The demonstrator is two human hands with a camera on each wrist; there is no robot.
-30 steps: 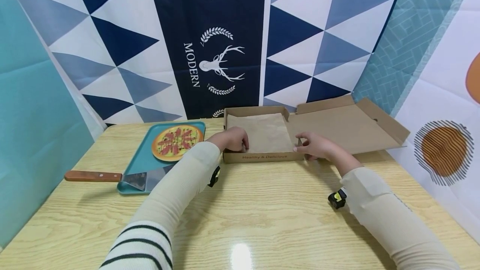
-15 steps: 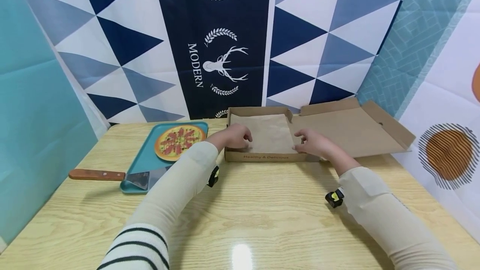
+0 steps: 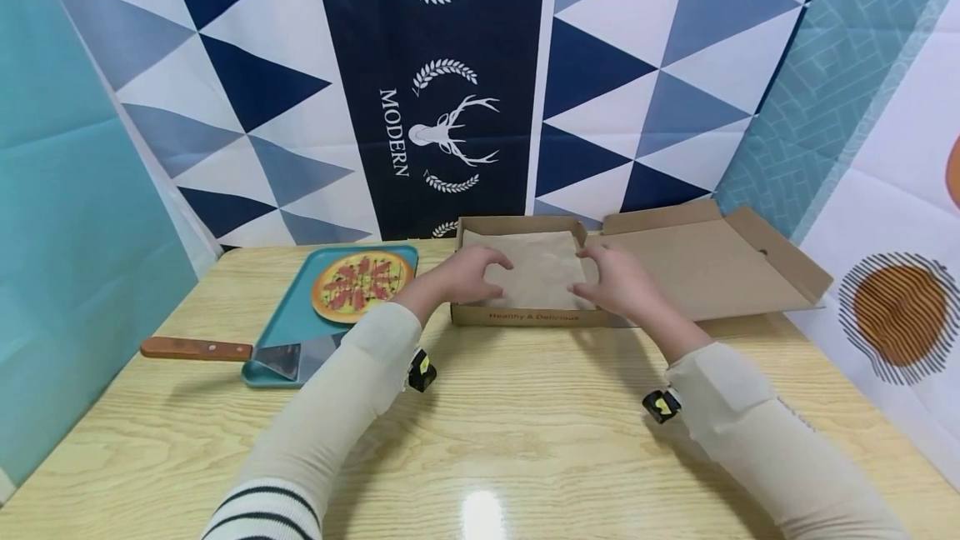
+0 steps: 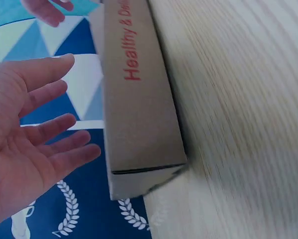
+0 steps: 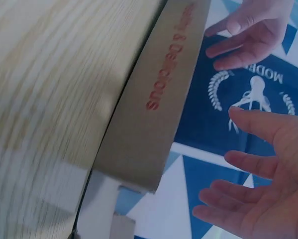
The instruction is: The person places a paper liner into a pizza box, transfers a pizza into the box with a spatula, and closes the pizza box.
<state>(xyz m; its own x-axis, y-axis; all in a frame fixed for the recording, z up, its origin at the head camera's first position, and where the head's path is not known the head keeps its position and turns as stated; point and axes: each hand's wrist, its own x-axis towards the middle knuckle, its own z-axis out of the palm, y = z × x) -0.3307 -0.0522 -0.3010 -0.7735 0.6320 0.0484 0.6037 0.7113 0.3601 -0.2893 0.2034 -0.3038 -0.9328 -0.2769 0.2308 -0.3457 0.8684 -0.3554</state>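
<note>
An open cardboard pizza box (image 3: 534, 317) stands at the back of the table, with a sheet of brown paper (image 3: 538, 269) lining its bottom. Its lid (image 3: 667, 265) lies folded out to the right. Over the left part of the box is my left hand (image 3: 472, 273), fingers spread and nothing held. My right hand (image 3: 618, 283) is over the box's right side, also spread and holding nothing. Both wrist views show the left hand (image 4: 29, 119) and right hand (image 5: 260, 179) apart from the box's printed front wall (image 4: 139, 114).
A teal tray (image 3: 288, 315) on the left bears a pizza (image 3: 362, 283). A wooden-handled metal spatula (image 3: 197, 348) lies across the tray's near edge, its handle sticking out leftward. Patterned cloth (image 3: 442, 40) hangs behind the wooden table (image 3: 510, 432).
My hands have come up from the box's left and right front corners, and their fingers have spread. My right hand has shifted slightly left. The paper lies in the box as before.
</note>
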